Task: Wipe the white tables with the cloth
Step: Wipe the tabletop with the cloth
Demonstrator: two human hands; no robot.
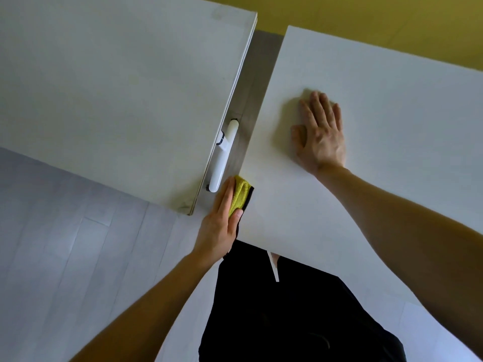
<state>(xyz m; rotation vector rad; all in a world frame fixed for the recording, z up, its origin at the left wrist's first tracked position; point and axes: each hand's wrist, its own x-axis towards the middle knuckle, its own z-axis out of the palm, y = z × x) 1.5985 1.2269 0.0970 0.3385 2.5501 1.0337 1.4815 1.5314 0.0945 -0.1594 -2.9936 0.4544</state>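
Two white tables stand side by side with a narrow gap between them. My left hand (pixel 219 218) holds a folded yellow cloth (pixel 239 195) with a black edge against the left side edge of the right table (pixel 392 100), near its front corner; fingers lie along the cloth and the thumb pins it. My right hand (pixel 320 131) rests flat on the right table's top, fingers straight and spread. The left table (pixel 117 87) lies across the gap, untouched by either hand.
A white table leg or bracket (pixel 222 158) sits under the left table's right edge, right above my left hand. Pale wood floor (pixel 65 257) spreads at the lower left. A yellow-green wall or floor band (pixel 392 22) runs behind the tables. My black clothing (pixel 287 309) fills the bottom.
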